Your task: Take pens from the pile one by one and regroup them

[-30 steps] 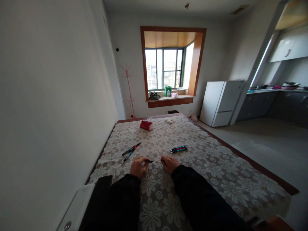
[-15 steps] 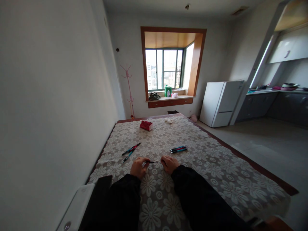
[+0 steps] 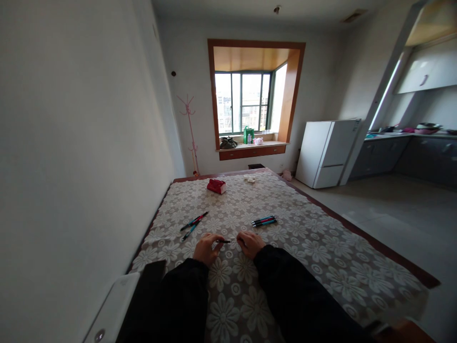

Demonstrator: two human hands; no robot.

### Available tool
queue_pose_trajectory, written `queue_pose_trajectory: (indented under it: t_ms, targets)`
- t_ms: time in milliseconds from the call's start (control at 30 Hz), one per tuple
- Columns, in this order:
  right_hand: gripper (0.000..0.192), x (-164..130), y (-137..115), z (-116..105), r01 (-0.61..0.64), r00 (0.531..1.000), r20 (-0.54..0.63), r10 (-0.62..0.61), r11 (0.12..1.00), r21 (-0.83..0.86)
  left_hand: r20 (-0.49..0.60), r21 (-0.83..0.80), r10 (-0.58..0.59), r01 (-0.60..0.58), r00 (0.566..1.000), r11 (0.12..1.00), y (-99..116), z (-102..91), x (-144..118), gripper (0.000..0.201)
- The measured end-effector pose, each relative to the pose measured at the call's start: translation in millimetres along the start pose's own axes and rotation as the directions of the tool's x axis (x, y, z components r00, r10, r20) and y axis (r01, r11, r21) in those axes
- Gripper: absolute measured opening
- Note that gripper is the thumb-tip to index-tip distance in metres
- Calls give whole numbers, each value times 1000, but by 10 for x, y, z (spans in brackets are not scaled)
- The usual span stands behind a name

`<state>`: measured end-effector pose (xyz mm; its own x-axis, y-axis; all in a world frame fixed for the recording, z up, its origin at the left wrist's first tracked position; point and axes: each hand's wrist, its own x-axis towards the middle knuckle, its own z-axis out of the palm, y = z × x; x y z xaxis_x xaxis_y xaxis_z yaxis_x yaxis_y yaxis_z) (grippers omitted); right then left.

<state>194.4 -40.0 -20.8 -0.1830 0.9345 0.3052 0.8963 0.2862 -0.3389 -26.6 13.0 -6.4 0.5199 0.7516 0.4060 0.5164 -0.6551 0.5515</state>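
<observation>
My left hand (image 3: 207, 248) pinches a dark pen piece (image 3: 223, 241) between thumb and fingertips, just above the tablecloth. Facing it, my right hand (image 3: 251, 244) is closed, its fingertips close to a thin pale tip in the narrow gap between the hands. What the right fingers hold is too small and covered to name. Beyond the left hand, a few loose pens (image 3: 193, 223) in blue, red and black lie crossed. Past the right hand, a small row of similar pens (image 3: 263, 221) lies side by side.
A flowered tablecloth (image 3: 224, 309) covers the table. Toward its far end are a red tissue pack (image 3: 216, 186) and a small whitish item (image 3: 249, 179). A wall (image 3: 107, 143) runs along the left side. At lower left stands a white object (image 3: 114, 305) beside a dark panel.
The gap between the hands has narrowed slightly, and less of the thin pale part shows between them. The pens on the table have stayed put.
</observation>
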Motion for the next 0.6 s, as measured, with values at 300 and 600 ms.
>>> queue_pose_trajectory:
  t_ms: [300, 600]
  targets:
    - [16, 16, -16, 31, 129, 991, 16, -131, 988, 82, 156, -34, 55, -50, 986, 998, 3, 20, -17, 29]
    - [20, 3, -8, -15, 14, 994, -112, -4, 996, 93, 56, 20, -17, 16, 998, 1000, 33, 0, -10, 24]
